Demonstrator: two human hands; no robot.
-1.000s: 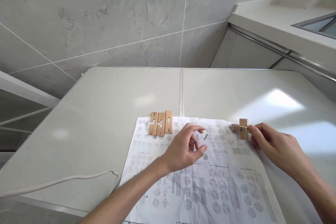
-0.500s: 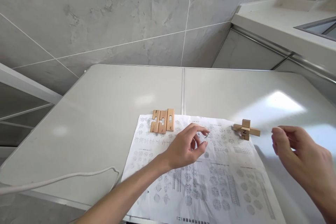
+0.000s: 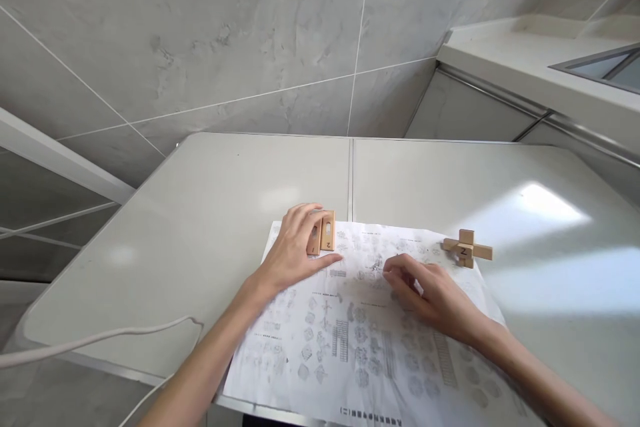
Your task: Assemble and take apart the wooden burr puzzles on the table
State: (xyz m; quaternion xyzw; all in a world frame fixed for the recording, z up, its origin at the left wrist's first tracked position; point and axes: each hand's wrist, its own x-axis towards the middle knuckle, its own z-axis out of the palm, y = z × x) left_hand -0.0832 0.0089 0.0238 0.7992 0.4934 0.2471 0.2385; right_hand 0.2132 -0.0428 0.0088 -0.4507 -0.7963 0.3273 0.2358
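My left hand (image 3: pixel 293 247) is over the flat wooden puzzle pieces, its fingers spread and thumb apart. It covers the leftmost piece. The piece marked 1 (image 3: pixel 314 240) is partly covered, while the slotted piece marked 2 (image 3: pixel 328 232) shows beside the fingertips. My right hand (image 3: pixel 425 287) is above the middle of the printed sheet (image 3: pixel 320 320), fingers curled and thumb against them; whether anything is between them I cannot make out. To its right stands a cross-shaped wooden assembly (image 3: pixel 466 249) with a 2 on it, at the sheet's right edge.
The white table (image 3: pixel 235 193) has a seam down its middle and meets a grey tiled wall (image 3: pixel 225 33). A white cable (image 3: pixel 125 332) crosses the left front edge. A white ledge (image 3: pixel 540 73) juts out at the upper right.
My left hand has moved left from the sheet's middle onto the flat pieces and spread its fingers. My right hand has come in from the far right to over the sheet.
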